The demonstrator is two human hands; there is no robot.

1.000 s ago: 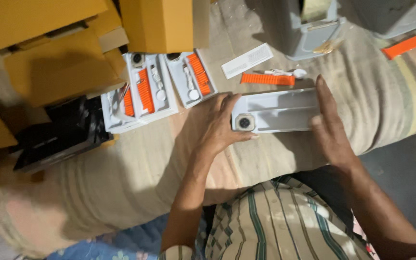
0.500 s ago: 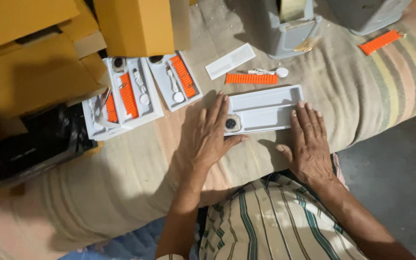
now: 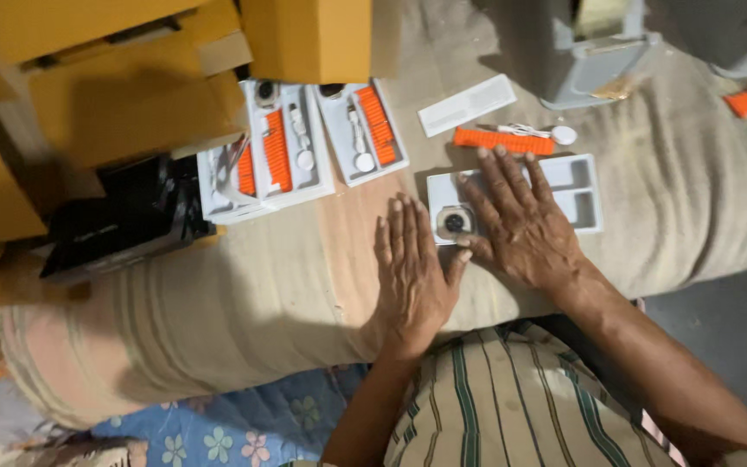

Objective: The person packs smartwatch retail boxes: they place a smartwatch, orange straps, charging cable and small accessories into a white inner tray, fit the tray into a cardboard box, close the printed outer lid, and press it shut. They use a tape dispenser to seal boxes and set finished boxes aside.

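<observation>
Striped mattress [image 3: 218,294] bearing 3 white trays [image 3: 577,195] and yellow boxes [image 3: 304,39].

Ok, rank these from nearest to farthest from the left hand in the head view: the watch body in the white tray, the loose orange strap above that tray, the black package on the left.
1. Watch body: just right of the left hand, seated in the white tray.
2. Loose orange strap: above the tray, up and right.
3. Black package: far left, beside the yellow boxes.

A small home packing spot: yellow boxes [image 3: 123,95] piled up, 3 white trays [image 3: 287,147] with watch parts, all on a striped cushion [image 3: 218,294].
</observation>
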